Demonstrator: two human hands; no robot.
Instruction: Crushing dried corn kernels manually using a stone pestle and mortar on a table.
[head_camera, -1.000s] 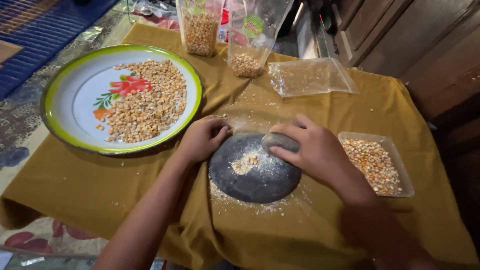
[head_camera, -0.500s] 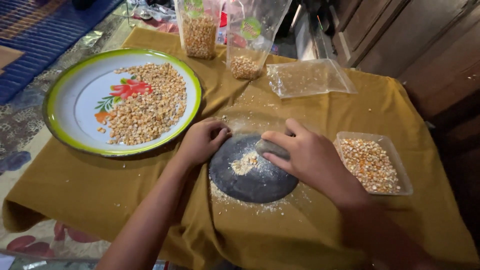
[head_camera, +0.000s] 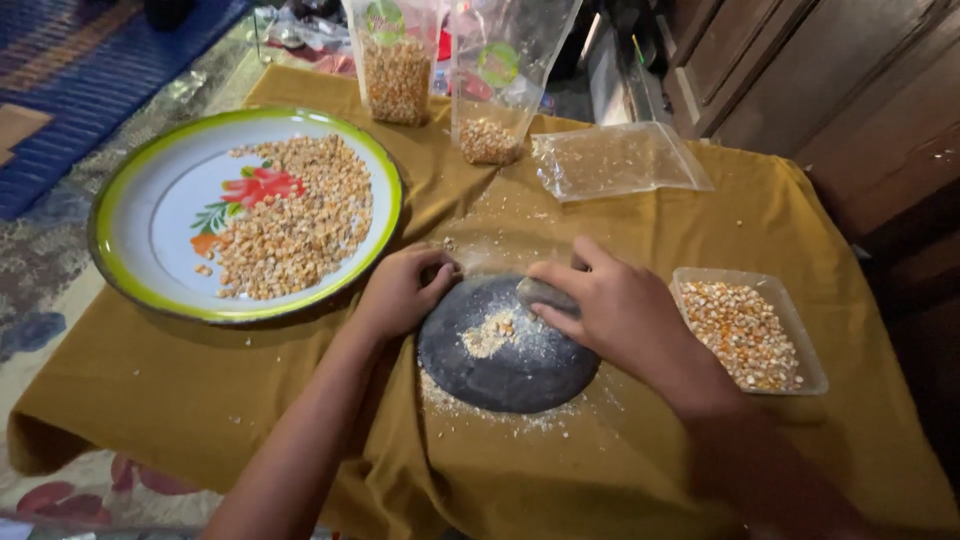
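Observation:
A round dark grinding stone (head_camera: 510, 362) lies on a mustard-yellow cloth (head_camera: 640, 470), with crushed pale corn in its middle. My right hand (head_camera: 610, 305) is shut on a grey hand stone (head_camera: 545, 294), pressing it onto the crushed corn. My left hand (head_camera: 400, 292) grips the stone's left rim. Powdery bits lie scattered around the stone's near edge.
A large white plate with a green rim (head_camera: 140, 262), a flower print and corn kernels sits at the left. A clear rectangular tub of kernels (head_camera: 800, 340) stands at the right. Two clear bags with kernels (head_camera: 397, 70) (head_camera: 492, 125) and a flat plastic bag (head_camera: 615, 160) lie behind.
My right hand has slid the hand stone leftward and toward the stone's middle. The left hand keeps its hold on the rim.

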